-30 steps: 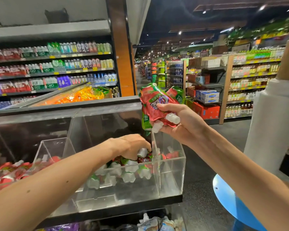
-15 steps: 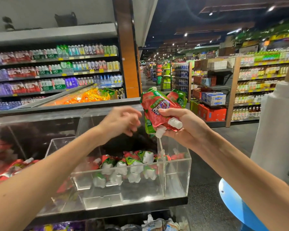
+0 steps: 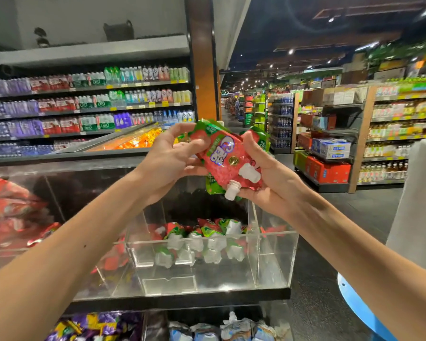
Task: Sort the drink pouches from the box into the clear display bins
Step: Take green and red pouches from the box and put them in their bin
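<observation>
The bunch of pouches (image 3: 234, 166), red with green edges and white screw caps pointing down, was held up in the air between both hands, above the clear bin (image 3: 276, 257) and not touching it. The right hand (image 3: 271, 178) had its fingers curled round the bunch from behind and underneath, with the thumb lying up the right edge. The left hand (image 3: 170, 161) pinched the front pouch (image 3: 219, 148) at its upper left side: thumb on the printed face, fingers bent over the top edge. How many pouches were in the bunch I could not tell.

Below them, more pouches of the same kind (image 3: 202, 239) lay in the bin's wide compartment, caps toward the front wall. A clear divider closed that compartment off on the right. To the left stood a neighbouring bin (image 3: 59, 252) with red packs (image 3: 12, 212) piled in it. On the shelf underneath lay purple-and-yellow packs (image 3: 96, 326) and some pale pouches (image 3: 234, 328).

Behind the bins sat a heap of orange packs (image 3: 138, 140), and behind that ran long shelves of bottled drinks (image 3: 89, 102). At the right edge stood something tall and white (image 3: 418, 205) beside a blue stool (image 3: 362, 308) — past them, the aisle stretched back under the ceiling lights.
</observation>
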